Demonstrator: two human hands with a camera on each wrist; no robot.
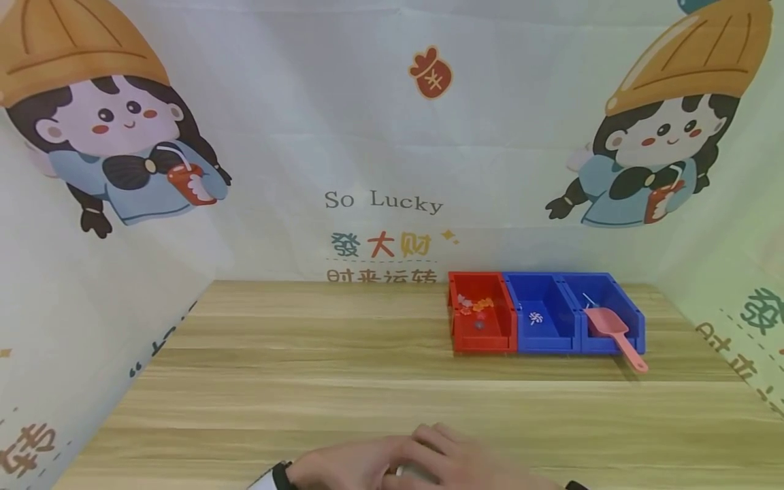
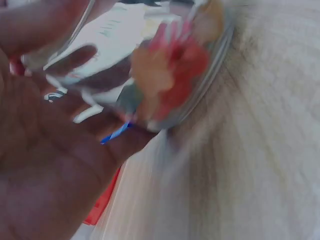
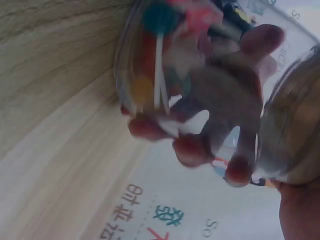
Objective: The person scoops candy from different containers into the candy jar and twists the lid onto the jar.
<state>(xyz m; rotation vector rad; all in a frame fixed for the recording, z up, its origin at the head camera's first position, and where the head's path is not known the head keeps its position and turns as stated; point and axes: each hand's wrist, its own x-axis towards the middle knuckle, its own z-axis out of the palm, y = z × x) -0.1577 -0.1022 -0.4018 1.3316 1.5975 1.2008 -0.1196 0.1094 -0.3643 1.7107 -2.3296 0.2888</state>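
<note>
Both hands are together at the bottom of the head view, fingers bent around a clear round jar mostly hidden there. The left hand (image 1: 346, 463) grips the jar (image 2: 207, 87) from one side, its fingers (image 3: 190, 150) spread around the wall. At the jar's mouth the right hand (image 1: 456, 466) grips a clear round lid (image 3: 295, 120). Inside the jar, blurred red and orange flower-shaped pieces (image 2: 170, 70) show in the left wrist view. A teal round piece on a white stick (image 3: 160, 20) shows through the wall in the right wrist view.
Toward the back right of the wooden table (image 1: 275, 381) stand a red bin (image 1: 484, 344) with small flower pieces, a blue bin (image 1: 548, 346) with a white pinwheel-like piece, and another blue bin (image 1: 637, 327) with a pink scoop (image 1: 609, 323) over its front. A printed cloth (image 1: 275, 136) encloses the table.
</note>
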